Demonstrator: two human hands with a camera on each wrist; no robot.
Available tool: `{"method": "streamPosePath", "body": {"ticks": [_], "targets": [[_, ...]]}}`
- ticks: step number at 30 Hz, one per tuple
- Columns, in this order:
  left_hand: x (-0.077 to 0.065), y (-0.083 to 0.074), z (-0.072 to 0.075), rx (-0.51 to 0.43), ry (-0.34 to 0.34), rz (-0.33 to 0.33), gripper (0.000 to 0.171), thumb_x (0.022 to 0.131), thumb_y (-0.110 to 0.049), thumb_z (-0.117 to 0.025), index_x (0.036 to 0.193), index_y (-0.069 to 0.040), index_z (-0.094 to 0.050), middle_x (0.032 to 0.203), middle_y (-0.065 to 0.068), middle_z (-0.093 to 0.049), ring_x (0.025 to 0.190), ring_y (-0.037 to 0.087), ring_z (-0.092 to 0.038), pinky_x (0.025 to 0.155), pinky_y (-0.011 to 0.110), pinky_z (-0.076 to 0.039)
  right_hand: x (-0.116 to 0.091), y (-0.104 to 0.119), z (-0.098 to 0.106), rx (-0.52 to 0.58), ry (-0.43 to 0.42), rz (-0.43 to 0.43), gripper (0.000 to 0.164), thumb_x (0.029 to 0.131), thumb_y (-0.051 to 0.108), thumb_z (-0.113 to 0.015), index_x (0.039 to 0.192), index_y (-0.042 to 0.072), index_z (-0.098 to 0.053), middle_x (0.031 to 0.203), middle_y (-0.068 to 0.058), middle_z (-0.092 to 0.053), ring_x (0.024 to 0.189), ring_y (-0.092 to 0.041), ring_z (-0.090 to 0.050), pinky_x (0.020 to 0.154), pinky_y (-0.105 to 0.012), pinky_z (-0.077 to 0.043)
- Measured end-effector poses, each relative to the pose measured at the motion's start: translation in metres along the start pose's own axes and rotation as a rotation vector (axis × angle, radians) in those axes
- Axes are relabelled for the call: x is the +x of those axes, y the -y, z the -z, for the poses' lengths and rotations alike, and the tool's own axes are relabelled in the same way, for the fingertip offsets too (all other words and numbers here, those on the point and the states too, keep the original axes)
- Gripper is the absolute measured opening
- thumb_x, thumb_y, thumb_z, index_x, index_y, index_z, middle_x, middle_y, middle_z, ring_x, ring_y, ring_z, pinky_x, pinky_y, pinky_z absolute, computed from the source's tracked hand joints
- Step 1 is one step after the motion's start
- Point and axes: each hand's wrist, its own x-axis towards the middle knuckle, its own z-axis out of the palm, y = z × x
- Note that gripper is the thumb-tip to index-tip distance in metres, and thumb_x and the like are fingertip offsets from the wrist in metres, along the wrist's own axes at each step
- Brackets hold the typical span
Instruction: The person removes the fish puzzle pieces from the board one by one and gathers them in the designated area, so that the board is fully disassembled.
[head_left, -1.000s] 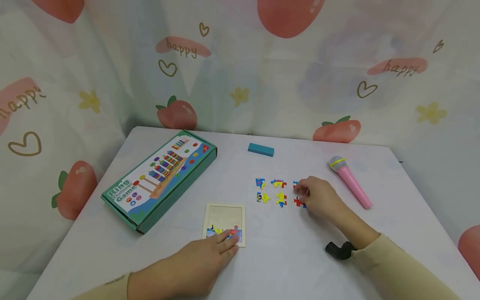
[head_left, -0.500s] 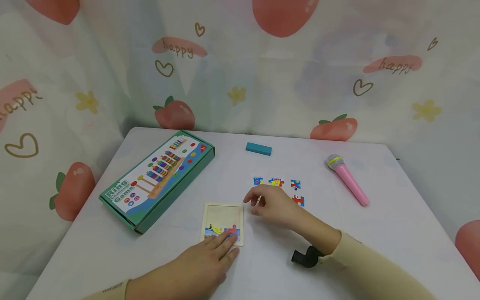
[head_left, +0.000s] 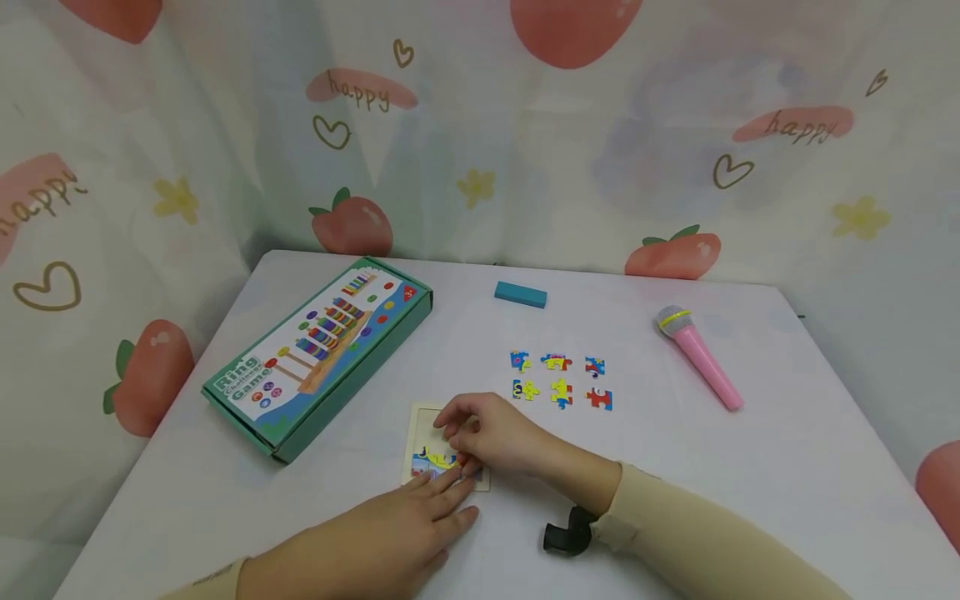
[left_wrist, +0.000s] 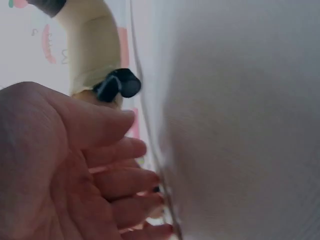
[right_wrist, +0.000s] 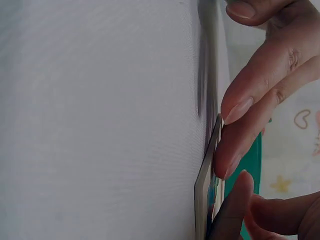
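Observation:
A wooden puzzle tray (head_left: 423,429) lies in front of me in the head view, with joined jigsaw pieces (head_left: 437,462) along its near edge. My left hand (head_left: 405,521) rests with straight fingers on that near edge. Over the tray's right side is my right hand (head_left: 502,437), fingers bent and tips low at the pieces; no piece shows between thumb and index finger. It hides the right part of the joined row. In the right wrist view the left fingers (right_wrist: 240,107) touch the tray's corner. Several loose jigsaw pieces (head_left: 599,399) lie in two rows to the right.
A green Ring Challenge Game box (head_left: 322,358) lies at the left. At the back is a teal block (head_left: 521,294), and a pink toy microphone (head_left: 701,358) lies on the right. A black wrist camera (head_left: 567,533) hangs under the right sleeve.
My right hand has moved left from the loose pieces to the tray, and the same loose pieces lie uncovered on the table. My left hand stays on the tray's near edge.

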Motion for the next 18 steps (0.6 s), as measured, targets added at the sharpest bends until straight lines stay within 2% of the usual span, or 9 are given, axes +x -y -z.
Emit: {"method": "streamPosePath", "body": {"ticks": [4,7,9,11,14,18], "targets": [[-0.004,-0.003,0.002,0.057,-0.010,0.073,0.050,0.108,-0.034,-0.063,0.154,-0.016,-0.060,0.166,0.009,-0.052,0.156,0.029,-0.048,0.120,0.048,-0.050,0.000,0.003,-0.004,-0.024,-0.004,-0.008,0.024,0.099,-0.001,-0.069,0.122,0.008,-0.073,0.107,-0.007,-0.069,0.070,-0.016,-0.065,0.065,-0.027,-0.062],[-0.009,-0.004,0.008,0.079,0.012,0.175,0.056,0.102,-0.033,-0.071,0.153,-0.011,-0.061,0.161,0.011,-0.058,0.152,0.030,-0.054,0.121,0.046,-0.049,-0.001,0.007,-0.010,-0.076,-0.026,-0.007,0.027,0.096,-0.001,-0.073,0.121,0.009,-0.073,0.107,-0.005,-0.070,0.068,-0.015,-0.064,0.064,-0.025,-0.059],[-0.012,-0.004,0.011,0.057,0.021,0.254,0.056,0.101,-0.032,-0.072,0.152,-0.010,-0.062,0.159,0.013,-0.059,0.151,0.033,-0.055,0.120,0.048,-0.050,-0.001,0.009,-0.014,-0.126,-0.047,0.000,0.030,0.094,-0.001,-0.076,0.122,0.010,-0.074,0.106,-0.002,-0.070,0.071,-0.014,-0.063,0.065,-0.022,-0.057],[-0.015,-0.001,0.014,0.009,0.045,0.333,0.057,0.101,-0.034,-0.073,0.153,-0.012,-0.061,0.162,0.014,-0.057,0.153,0.035,-0.052,0.121,0.051,-0.048,-0.001,0.011,-0.017,-0.190,-0.068,0.012,0.032,0.093,0.000,-0.078,0.123,0.010,-0.075,0.104,-0.001,-0.070,0.077,-0.013,-0.061,0.068,-0.021,-0.055],[-0.021,0.003,0.015,-0.049,0.048,0.402,0.055,0.103,-0.035,-0.071,0.154,-0.019,-0.061,0.166,0.015,-0.052,0.156,0.038,-0.047,0.123,0.055,-0.045,-0.002,0.013,-0.023,-0.297,-0.091,0.018,0.035,0.091,0.003,-0.081,0.125,0.012,-0.076,0.101,0.002,-0.068,0.088,-0.012,-0.060,0.075,-0.020,-0.053],[-0.025,0.009,0.015,-0.106,0.091,0.431,0.060,0.100,-0.042,-0.074,0.156,-0.028,-0.059,0.172,0.013,-0.044,0.162,0.038,-0.038,0.126,0.058,-0.040,-0.003,0.015,-0.028,-0.412,-0.096,0.015,0.038,0.089,0.008,-0.085,0.125,0.014,-0.078,0.101,0.005,-0.065,0.094,-0.010,-0.058,0.082,-0.021,-0.052]]}}
